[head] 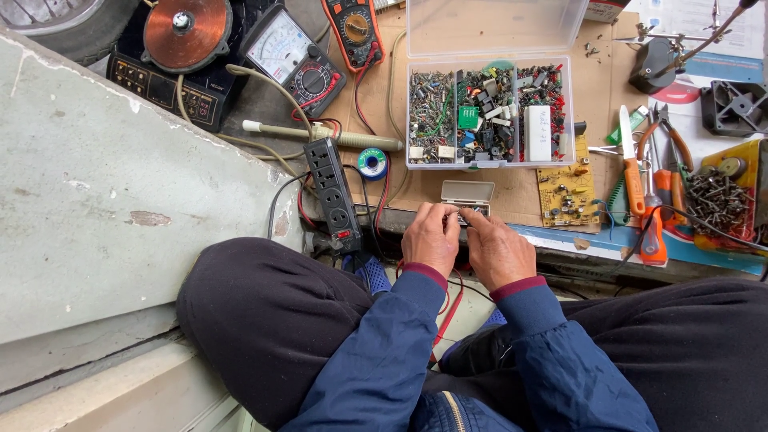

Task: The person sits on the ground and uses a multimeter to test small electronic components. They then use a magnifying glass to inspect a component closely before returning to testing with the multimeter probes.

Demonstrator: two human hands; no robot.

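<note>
Both my hands meet at the near edge of the workbench. My left hand (430,237) and my right hand (498,250) have their fingertips together over a small open grey case (468,194), pinching something tiny that I cannot make out. Just beyond it stands a clear compartment box (490,112) filled with electronic parts, its lid raised. A small yellow circuit board (566,190) lies right of the case.
A black power strip (333,192) and a solder spool (372,162) lie to the left. Two multimeters (298,58), a copper coil on a black unit (186,34), pliers and screwdrivers (652,180) and a tray of screws (718,200) surround the area. A grey slab (104,176) fills the left.
</note>
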